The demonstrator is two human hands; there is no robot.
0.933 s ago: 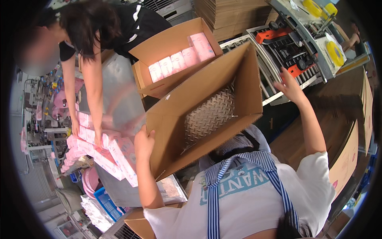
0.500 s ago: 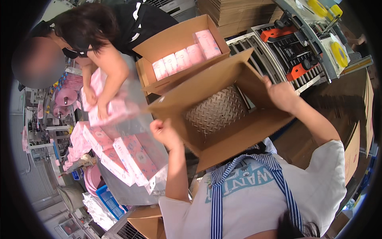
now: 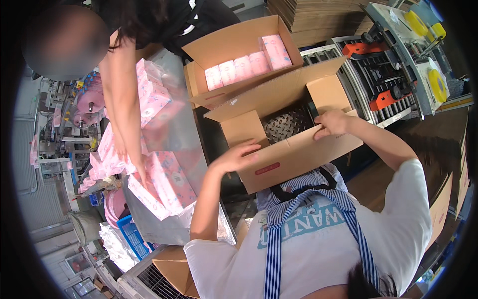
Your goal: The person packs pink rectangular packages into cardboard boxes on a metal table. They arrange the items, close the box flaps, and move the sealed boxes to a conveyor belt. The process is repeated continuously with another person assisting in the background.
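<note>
In front of me stands a brown cardboard box [image 3: 298,155], with end flaps angled inward at its left and right. A metal tread plate [image 3: 286,125] shows through its open middle. My left hand [image 3: 236,155] lies at the near left corner, fingers stretched out over the edge of the near flap. On the near right side, my right hand [image 3: 332,123] has its fingers curled over that flap's edge. Just beyond sits another open cardboard box [image 3: 211,98], holding a row of pink packs [image 3: 242,66] and one pack [image 3: 277,52] standing higher at its right end.
To the left, a co-worker's arms [image 3: 130,109] reach over pink packs [image 3: 172,179] on a metal table [image 3: 191,129]. A roller conveyor [image 3: 358,89] with orange parts and yellow tape rolls [image 3: 437,85] are at the right. Stacked flat cardboard [image 3: 318,20] stands at the back.
The box is turned and lowered, its end flaps now angled inward. Both my hands have moved from its side edges to the near flap. The co-worker's arms have reached toward the nearer packs.
</note>
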